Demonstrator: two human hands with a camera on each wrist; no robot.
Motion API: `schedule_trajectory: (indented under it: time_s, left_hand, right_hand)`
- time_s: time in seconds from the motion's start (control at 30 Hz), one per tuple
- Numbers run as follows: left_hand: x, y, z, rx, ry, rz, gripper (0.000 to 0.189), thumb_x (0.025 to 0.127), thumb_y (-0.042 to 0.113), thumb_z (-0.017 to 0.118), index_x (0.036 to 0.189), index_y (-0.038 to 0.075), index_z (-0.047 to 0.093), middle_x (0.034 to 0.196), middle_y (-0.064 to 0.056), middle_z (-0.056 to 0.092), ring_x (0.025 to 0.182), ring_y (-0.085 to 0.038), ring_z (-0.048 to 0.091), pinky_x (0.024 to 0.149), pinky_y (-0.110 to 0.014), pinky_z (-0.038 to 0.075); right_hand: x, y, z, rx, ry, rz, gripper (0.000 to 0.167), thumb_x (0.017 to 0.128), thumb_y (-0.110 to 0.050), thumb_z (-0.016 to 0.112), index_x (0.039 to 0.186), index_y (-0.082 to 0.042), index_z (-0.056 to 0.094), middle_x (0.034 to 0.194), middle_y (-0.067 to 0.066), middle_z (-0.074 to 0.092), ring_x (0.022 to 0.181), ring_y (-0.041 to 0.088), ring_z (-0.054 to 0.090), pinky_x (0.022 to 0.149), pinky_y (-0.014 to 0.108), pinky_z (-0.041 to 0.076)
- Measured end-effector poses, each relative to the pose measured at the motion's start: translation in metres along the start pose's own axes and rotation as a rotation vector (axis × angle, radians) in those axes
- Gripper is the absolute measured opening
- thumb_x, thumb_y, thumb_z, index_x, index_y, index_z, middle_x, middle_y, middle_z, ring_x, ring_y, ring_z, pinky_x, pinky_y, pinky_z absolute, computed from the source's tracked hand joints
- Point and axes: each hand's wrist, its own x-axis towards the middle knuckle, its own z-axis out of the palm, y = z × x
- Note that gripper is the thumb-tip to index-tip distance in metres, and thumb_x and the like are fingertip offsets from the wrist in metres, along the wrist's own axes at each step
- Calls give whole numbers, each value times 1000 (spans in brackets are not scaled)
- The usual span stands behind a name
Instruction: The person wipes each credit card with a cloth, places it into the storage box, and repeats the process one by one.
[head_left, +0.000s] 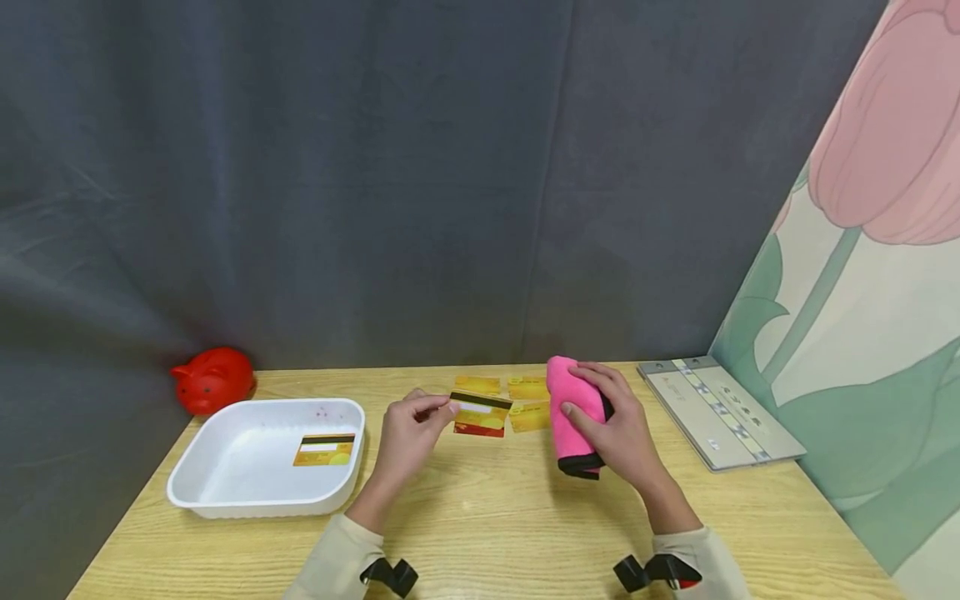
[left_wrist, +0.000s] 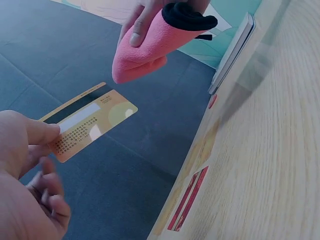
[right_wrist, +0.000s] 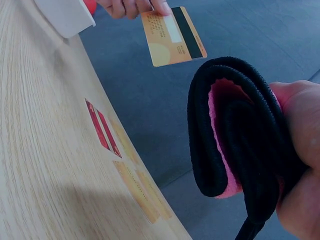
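My left hand [head_left: 408, 433] pinches a yellow bank card [head_left: 481, 407] by one end, between thumb and fingers. The card's dark stripe and white signature strip show, and the left wrist view has it raised above the table. A folded pink towel [head_left: 572, 417] with black edging is gripped in my right hand [head_left: 613, 425], to the right of the card and apart from it. Behind the held card, several cards lie on the table, including yellow ones [head_left: 528, 387] and a red one [left_wrist: 188, 199]. In the head view the held card partly covers the red one.
A white plastic tray [head_left: 262, 507] stands at the left with another yellow card [head_left: 324, 450] inside. Behind it sits a red piggy bank [head_left: 217, 379]. A grey-white book or folder [head_left: 720, 412] lies at the right by the wall. A dark curtain [head_left: 450, 183] hangs behind the table.
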Motion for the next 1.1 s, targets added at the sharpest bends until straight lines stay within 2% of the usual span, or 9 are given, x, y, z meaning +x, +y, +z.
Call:
schedule_trajectory:
  time_s: [0.07,0.13,0.3,0.43,0.5,0.57,0.7,0.93,1.1]
  left_hand:
    - [0,-1,0,4,12,0,18,91,20,80,104,7,83,102,-8,78,95,-20,70,81,-29,57]
    - [1,-2,0,-5,15,-17,21,92,20,79,107,6,82,107,-10,79,104,-25,73,86,-32,60]
    - [1,-2,1,-51,-14,-66,25,94,19,77,113,3,79,105,-15,80,89,-22,76,74,-26,61]
    - [1,-1,1,-102,-34,-53,35,93,12,77,127,11,70,101,-15,80,79,-19,76,73,-30,63]
    - [1,0,1,-123,-44,-37,36,93,8,76,127,14,66,98,-15,80,76,-21,76,74,-33,63]
    - [0,-1,1,-131,-56,-24,33,93,7,76,123,15,64,95,-15,79,77,-22,76,75,-34,63]
    - [0,-3,2,-112,-67,-7,22,93,7,75,114,14,73,95,-13,79,85,-20,76,78,-27,61]
    - [1,-6,2,-129,-134,-2,34,94,3,72,126,15,72,106,-13,79,98,-22,77,87,-28,62]
    - [1,-6,2,-159,-163,-15,39,94,0,69,131,13,70,111,-16,78,100,-25,77,85,-26,61]
  right_hand:
    - [0,0,0,-2,-4,6,52,92,-18,80,141,-20,63,150,8,52,133,30,52,96,32,52]
    - [0,0,0,-4,-7,9,52,92,-19,80,141,-20,63,150,8,52,134,30,52,97,34,52]
    - [-1,0,0,-1,-5,6,51,91,-18,80,140,-20,63,150,8,52,134,30,51,97,32,52]
    - [-1,0,0,-1,-4,7,51,91,-18,79,140,-20,63,150,8,52,134,31,51,96,30,51]
    - [-1,0,0,-4,-6,8,52,91,-18,79,140,-19,63,150,8,52,135,31,51,97,31,51]
    - [-1,0,0,-6,-8,11,52,91,-17,79,140,-19,63,151,8,52,135,31,51,97,33,52]
    - [-1,-2,1,-5,-14,14,52,91,-17,79,141,-19,63,151,9,52,134,31,51,98,35,52]
    - [-2,-1,2,0,-12,5,51,91,-17,80,140,-19,64,150,9,53,134,30,51,97,36,51]
    - [-1,-2,3,4,-8,-14,51,91,-17,80,139,-19,64,150,9,54,133,30,51,96,36,52]
